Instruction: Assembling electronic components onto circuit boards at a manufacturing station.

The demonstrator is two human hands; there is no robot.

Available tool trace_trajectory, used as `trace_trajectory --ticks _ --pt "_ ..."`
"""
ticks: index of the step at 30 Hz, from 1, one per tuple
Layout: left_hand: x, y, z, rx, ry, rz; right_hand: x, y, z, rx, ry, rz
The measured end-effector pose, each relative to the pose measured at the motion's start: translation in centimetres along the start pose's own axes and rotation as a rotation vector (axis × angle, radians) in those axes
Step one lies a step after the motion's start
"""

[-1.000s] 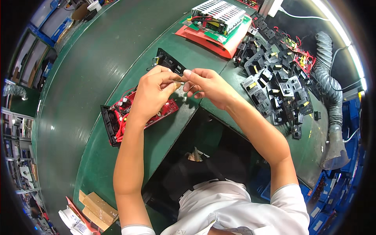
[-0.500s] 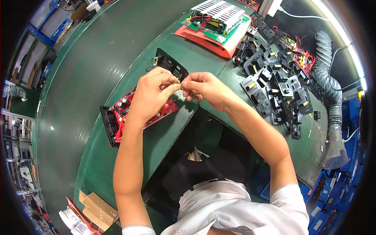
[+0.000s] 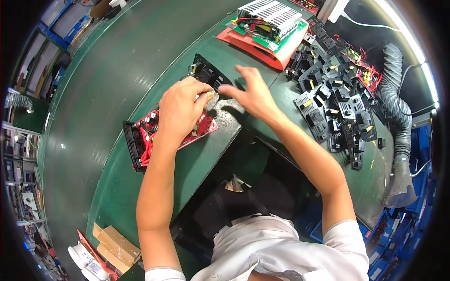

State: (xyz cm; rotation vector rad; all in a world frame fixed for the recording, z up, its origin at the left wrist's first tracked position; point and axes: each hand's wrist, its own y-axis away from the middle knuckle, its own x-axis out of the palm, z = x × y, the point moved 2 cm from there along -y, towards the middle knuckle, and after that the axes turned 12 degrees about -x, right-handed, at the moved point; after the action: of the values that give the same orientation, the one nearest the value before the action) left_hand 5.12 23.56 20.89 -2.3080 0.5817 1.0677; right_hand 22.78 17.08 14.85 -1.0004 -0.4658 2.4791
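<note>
My left hand (image 3: 183, 108) is closed in a pinch above a red circuit board (image 3: 206, 126). What its fingertips hold, if anything, is too small to make out. Just to the right, my right hand (image 3: 255, 95) is open, thumb and fingers spread, with nothing visible in it. The red board carries red wires and components and is partly hidden under my left hand and forearm. A black end piece (image 3: 133, 146) stands at the board's left end. Behind my hands a black slotted panel (image 3: 212, 75) with a small wire leans on the green bench.
A metal-cased power unit (image 3: 269, 18) sits on a green and orange stack (image 3: 255, 50) at the back. Many black panels with connectors (image 3: 335, 100) are heaped on the right, beside a grey flexible duct (image 3: 393, 93). Cardboard (image 3: 117, 248) lies at the lower left.
My right hand has come away from my left and its fingers have spread apart. The left hand has stayed in its pinch near the same place. The view has shifted slightly.
</note>
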Motion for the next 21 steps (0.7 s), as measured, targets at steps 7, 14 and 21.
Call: trace_trajectory --ticks 7,14,21 --pt "1.0 -0.1 0.3 -0.114 0.098 0.047 2.3 1.3 0.5 -0.092 -0.296 -0.004" --pt "1.7 0.0 0.3 -0.184 0.119 0.098 1.7 2.1 1.4 -0.273 -0.229 -0.075" --pt "2.3 0.0 0.1 -0.190 0.139 0.059 2.1 2.3 1.1 -0.336 -0.174 -0.130"
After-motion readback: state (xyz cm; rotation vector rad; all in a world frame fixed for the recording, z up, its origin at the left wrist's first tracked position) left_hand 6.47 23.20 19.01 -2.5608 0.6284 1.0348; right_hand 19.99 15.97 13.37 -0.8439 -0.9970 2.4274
